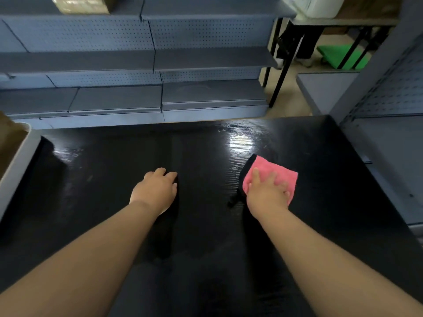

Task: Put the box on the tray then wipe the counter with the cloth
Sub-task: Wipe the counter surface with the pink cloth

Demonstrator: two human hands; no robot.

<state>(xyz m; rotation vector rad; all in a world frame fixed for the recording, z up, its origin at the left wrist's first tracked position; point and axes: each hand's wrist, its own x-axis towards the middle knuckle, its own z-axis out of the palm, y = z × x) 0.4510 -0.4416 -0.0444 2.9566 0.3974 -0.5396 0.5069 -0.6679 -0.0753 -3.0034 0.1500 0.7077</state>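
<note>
Fingers [166,173] of the left hand [154,191] curl loosely on the bare counter [103,179], pinching nothing, left of the cloth. At the counter's far left edge one tray [16,161] shows brown inside, seemingly the box [9,138], so step one looks done. Right of centre, one pink cloth [274,172] lies flat under the right hand [267,193], its fingers spread and pressing down. Wiping is in hand; next, I judge, come strokes towards the smeared far-right patch.
</note>
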